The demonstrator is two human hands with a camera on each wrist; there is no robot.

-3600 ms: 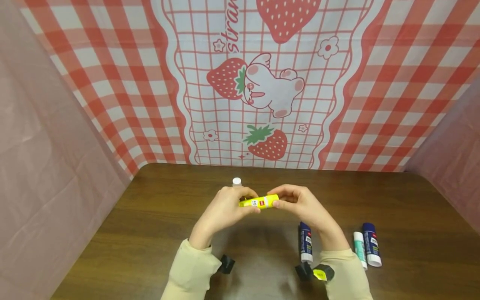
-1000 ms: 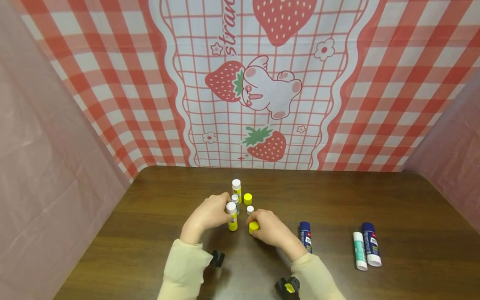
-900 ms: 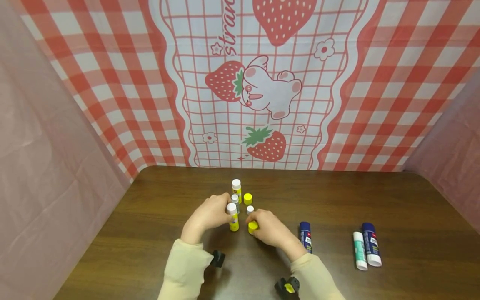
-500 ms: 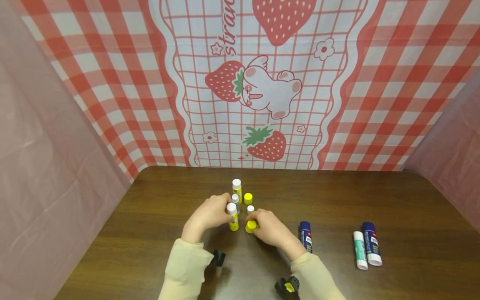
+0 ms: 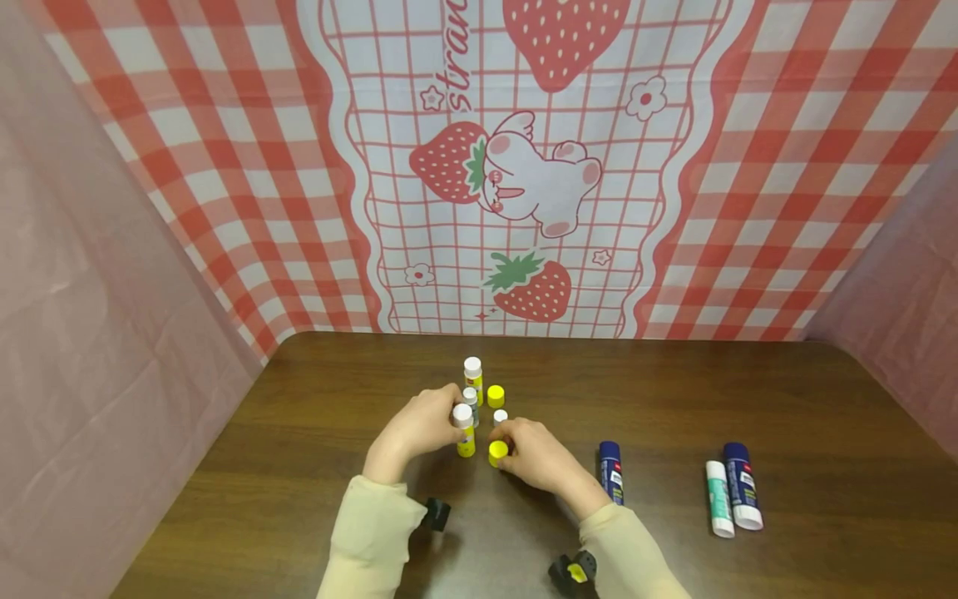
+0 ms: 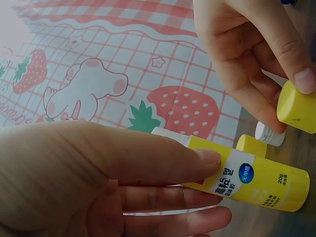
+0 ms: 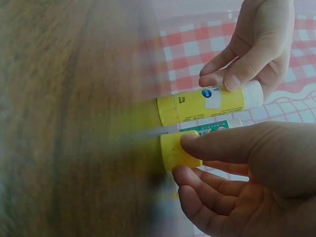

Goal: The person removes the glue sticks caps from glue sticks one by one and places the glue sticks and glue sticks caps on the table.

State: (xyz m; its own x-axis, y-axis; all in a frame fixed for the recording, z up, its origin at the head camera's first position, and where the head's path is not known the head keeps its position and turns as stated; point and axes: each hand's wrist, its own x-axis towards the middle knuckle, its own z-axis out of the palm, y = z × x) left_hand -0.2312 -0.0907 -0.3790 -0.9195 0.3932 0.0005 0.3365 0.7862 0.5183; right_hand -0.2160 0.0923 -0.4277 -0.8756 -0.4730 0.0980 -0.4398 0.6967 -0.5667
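My left hand pinches a yellow glue stick, upright with its white end on top; in the left wrist view the thumb lies along the label of this glue stick. To its right, my right hand pinches a yellow cap between thumb and fingers, low at the tabletop. The right wrist view shows the thumb on this cap. Behind stand a slim glue stick with a white top and another yellow glue stick. A white cap and a second yellow cap stand beside them.
On the wooden table, a dark blue glue stick lies right of my right forearm. Farther right lie a white-and-green glue stick and a larger dark blue one. A checked strawberry cloth hangs behind the table.
Earlier, both hands held the yellow glue stick level in the air. Now it is upright at the table and its cap is apart in my right hand. Lately that cap has shifted slightly left.
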